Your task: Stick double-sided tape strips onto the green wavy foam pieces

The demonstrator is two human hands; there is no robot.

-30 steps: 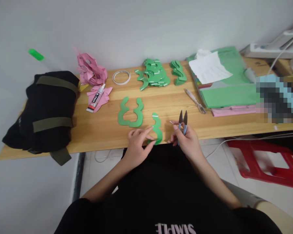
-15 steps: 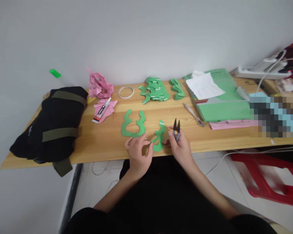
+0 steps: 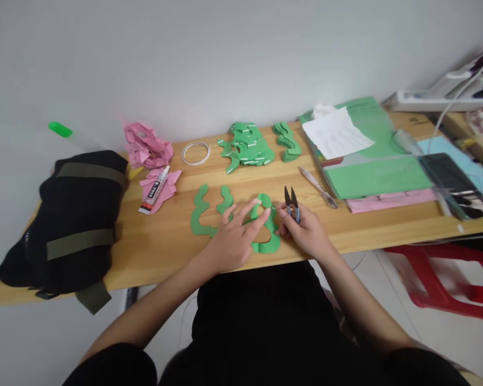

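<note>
Wooden table, left hand spread across green cutout, partly hiding it, right hand clamped around snips, handles mostly covered.

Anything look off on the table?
Nothing spilled that I can see. Mild oddities: the pink paper lies crumpled at back left, unlike the flat green cutout, and an olive strap hangs over the front edge of the table.

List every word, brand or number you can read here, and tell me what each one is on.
"B-7000": on the glue tube; its smaller print is too small to read.
Pale marks on the black bag: too small to read.
Dark mark on the brown surface below the power strip: too small to read.
</note>
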